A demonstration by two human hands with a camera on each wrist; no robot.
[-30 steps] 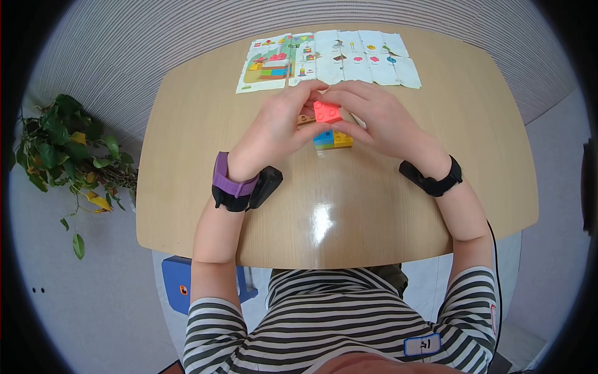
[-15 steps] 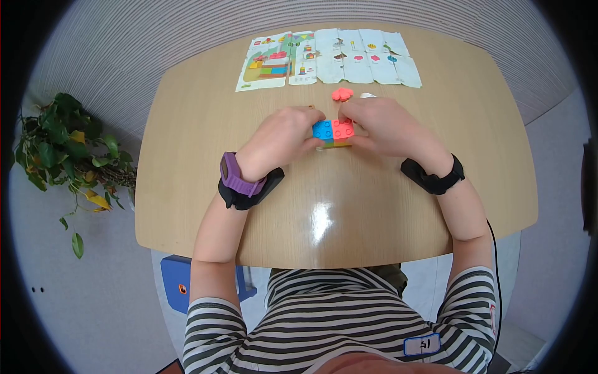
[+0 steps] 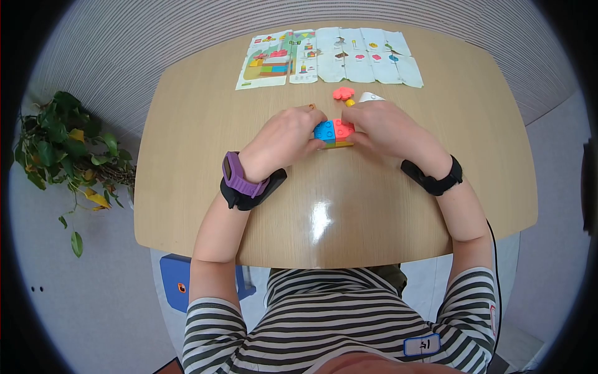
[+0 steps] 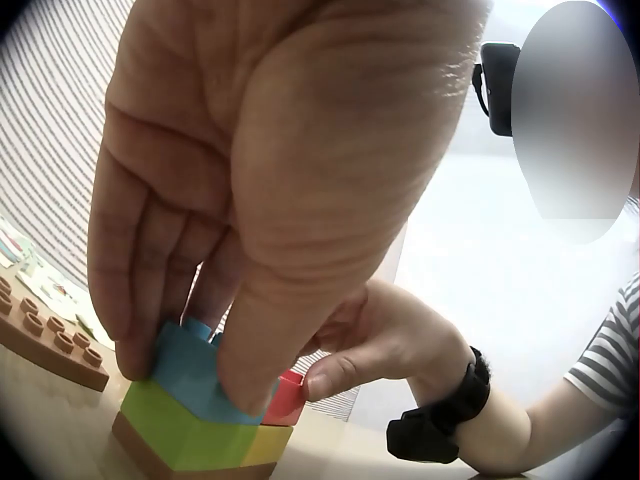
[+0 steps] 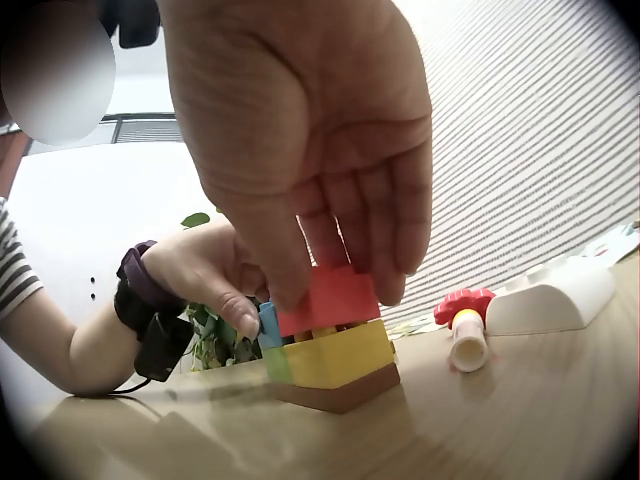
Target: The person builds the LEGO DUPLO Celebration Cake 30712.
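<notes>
A small stack of toy building bricks stands on the table in front of the person. On its top a blue brick [image 3: 324,131] and a coral-red brick [image 3: 343,128] sit side by side. My left hand [image 3: 283,134] pinches the blue brick between thumb and fingers, above a green brick [image 4: 190,440]. With thumb and fingertips, my right hand [image 3: 389,129] grips the red brick. In the right wrist view, studs show in a narrow gap between the red brick and the yellow brick [image 5: 345,358] below. A brown layer [image 5: 345,395] forms the bottom.
Beyond the hands lie a red flower-shaped piece [image 3: 343,93], a yellow-ended tube [image 5: 468,350] and a white curved piece [image 3: 372,97]. A brown studded plate [image 4: 50,340] lies left of the stack. A paper instruction sheet [image 3: 349,71] spreads along the far edge.
A second ago both hands held the red brick up over the stack. It came down beside the blue brick, and the left hand shifted to the blue one. Little moved in the last half second.
</notes>
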